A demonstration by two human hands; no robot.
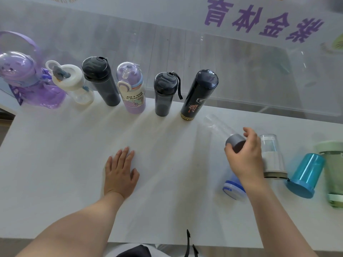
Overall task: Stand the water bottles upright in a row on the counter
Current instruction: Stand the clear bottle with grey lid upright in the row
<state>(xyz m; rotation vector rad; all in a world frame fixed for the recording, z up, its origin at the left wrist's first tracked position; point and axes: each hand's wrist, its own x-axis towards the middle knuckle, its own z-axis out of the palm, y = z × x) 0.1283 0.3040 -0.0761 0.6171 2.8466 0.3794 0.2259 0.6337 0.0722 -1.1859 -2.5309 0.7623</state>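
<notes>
My right hand (245,156) curls its fingers round the grey cap of a clear bottle (220,129), which slants away from the palm toward the black flask (199,95) ending the standing row, while my left hand (119,173) rests flat and empty on the counter (74,164). To finish well, I judge I should seat the base just beside that flask, level it, then let go. Behind my wrist lies a blue-lidded bottle (233,189); further right, others, a blue one (306,175) among them, wait unplaced.
</notes>
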